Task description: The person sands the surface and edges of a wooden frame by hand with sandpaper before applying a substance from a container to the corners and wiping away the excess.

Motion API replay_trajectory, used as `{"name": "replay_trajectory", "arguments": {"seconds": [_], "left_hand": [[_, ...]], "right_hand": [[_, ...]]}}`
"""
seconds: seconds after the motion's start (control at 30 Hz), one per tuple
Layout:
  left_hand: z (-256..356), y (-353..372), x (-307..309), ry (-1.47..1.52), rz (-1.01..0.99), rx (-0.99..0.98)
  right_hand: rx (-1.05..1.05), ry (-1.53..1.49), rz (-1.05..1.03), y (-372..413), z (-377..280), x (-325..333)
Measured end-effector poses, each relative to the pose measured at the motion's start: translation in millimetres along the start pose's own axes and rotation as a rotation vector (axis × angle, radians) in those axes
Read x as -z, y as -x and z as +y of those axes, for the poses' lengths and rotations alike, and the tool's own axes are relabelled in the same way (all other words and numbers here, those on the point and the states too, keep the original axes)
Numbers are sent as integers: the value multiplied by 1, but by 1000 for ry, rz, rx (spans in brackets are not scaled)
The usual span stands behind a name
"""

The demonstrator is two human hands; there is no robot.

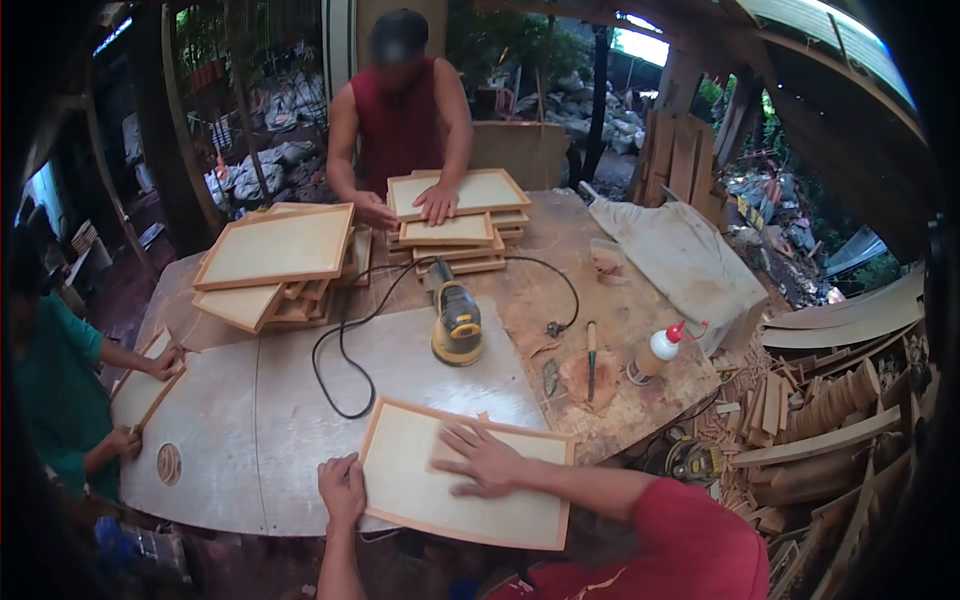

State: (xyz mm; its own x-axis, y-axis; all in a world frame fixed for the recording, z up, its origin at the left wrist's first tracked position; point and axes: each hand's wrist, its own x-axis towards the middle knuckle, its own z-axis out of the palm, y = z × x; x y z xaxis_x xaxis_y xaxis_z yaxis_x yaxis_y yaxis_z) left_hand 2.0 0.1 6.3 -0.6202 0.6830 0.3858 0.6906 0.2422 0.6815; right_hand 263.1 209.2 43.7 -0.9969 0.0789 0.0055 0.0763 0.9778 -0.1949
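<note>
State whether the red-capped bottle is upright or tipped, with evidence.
Upright: the bottle stands base-down on the table, red cap uppermost.

Framed panel [480,470], lower centre: was wood-rimmed, its face pale, smooth, matt.
Grey sheet [310,400], left of centre: looked smooth, faintly glossy.
Tabletop [535,290], centre right: was wood, stained, matt.
Draped cover [680,255], upper right: was cloth, creased, matt.
Bottle [654,357], right of centre: was plastic, red-tipped.
</note>
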Motion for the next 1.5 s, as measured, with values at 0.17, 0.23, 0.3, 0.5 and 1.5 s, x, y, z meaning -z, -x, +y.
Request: {"name": "replay_trajectory", "arguments": {"seconds": [0.17, 0.23, 0.3, 0.5, 1.5], "left_hand": [[-1, -1, -1, -22, -4, -12], [-12, 0, -6, -34, 0, -20], [-13, 2, -6, -73, -44, 20], [2, -1, -2, 11, 2, 61], [-9, -1, -9, 4, 40, 85]], "right_hand": [[-24, -54, -64, -78, -19, 7], [-69, -44, -94, -40, -19, 7], [-169, -75, -57, 38, -17, 11], [-385, 62, -164, 121, -18, 24], [-625, -294, 160, 92, 14, 51]]}}
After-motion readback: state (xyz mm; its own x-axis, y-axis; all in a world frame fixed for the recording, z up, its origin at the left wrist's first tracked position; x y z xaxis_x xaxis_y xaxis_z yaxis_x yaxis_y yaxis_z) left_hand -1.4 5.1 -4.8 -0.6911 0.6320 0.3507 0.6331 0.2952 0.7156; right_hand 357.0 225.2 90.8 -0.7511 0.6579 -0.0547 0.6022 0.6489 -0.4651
